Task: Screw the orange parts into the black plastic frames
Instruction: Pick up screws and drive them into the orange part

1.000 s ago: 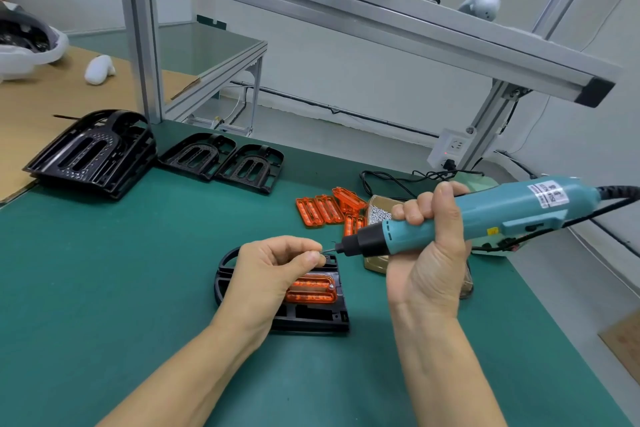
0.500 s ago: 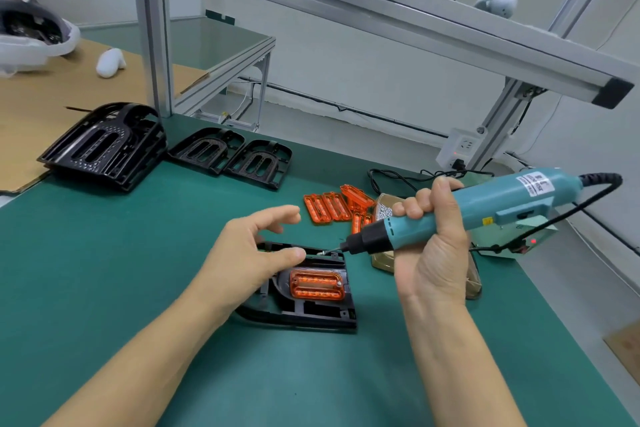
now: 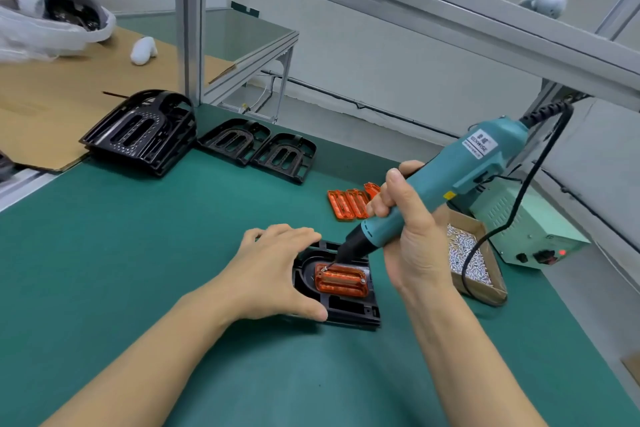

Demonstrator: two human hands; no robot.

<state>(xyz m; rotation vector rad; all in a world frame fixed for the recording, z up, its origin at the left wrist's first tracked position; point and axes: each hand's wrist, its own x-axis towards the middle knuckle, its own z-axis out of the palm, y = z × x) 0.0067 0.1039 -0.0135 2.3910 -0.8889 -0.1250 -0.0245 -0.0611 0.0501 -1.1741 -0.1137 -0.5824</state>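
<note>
Here the black plastic frame (image 3: 346, 305) lies flat on the green mat (image 3: 138, 270), with an orange part (image 3: 341, 281) seated in its middle. The left hand (image 3: 273, 274) rests spread over the frame's left side, fingers flat on its far rim and the thumb pressed against its near edge, holding it down. The right hand (image 3: 412, 236) is wrapped around a teal electric screwdriver (image 3: 446, 184), which slants down toward the frame; its bit meets the orange part's far left corner, where a small screw seems to sit, though that spot is too small to be sure. A second screw head shows at the part's right end.

Beyond the frame, loose orange parts (image 3: 348, 203) lie in a row on the mat. To the frame's right stands a cardboard tray of silver screws (image 3: 465, 260), and past that a pale power supply box (image 3: 533, 236) with a red light. The screwdriver's black cable (image 3: 512, 215) loops down over the tray. Far left of the frame sits a stack of black frames (image 3: 142, 132), with two more black frames (image 3: 259, 149) lying just beside it.
</note>
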